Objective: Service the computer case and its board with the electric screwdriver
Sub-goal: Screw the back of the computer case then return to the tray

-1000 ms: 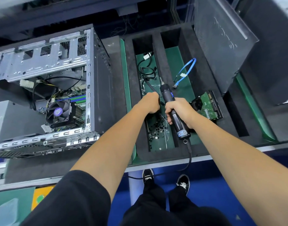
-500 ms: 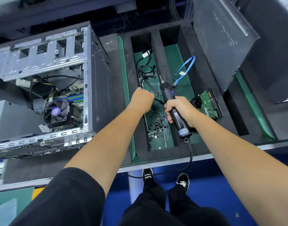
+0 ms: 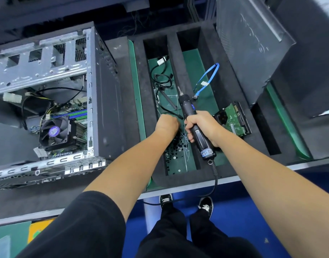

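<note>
The open computer case [image 3: 102, 101] lies at the left, with its board and black cooler fan [image 3: 54, 131] showing inside. My right hand [image 3: 202, 125] grips the black electric screwdriver [image 3: 187, 107], whose bit points away over the foam tray. My left hand [image 3: 166, 125] is curled into a fist, knuckles up, just above a pile of small black screws [image 3: 174, 151] in the tray's left compartment. Its fingertips are hidden, so I cannot see whether they hold anything.
The black foam tray [image 3: 173, 71] has long green-floored compartments. Black cables [image 3: 161, 79] lie in one, a blue cable [image 3: 210, 77] and a hard drive [image 3: 234, 118] in the other. A dark side panel [image 3: 249, 43] leans at the right. The table edge [image 3: 253, 172] runs below.
My left hand rose a little away, then came back down toward the screw pile. The right hand and screwdriver stayed almost in place.
</note>
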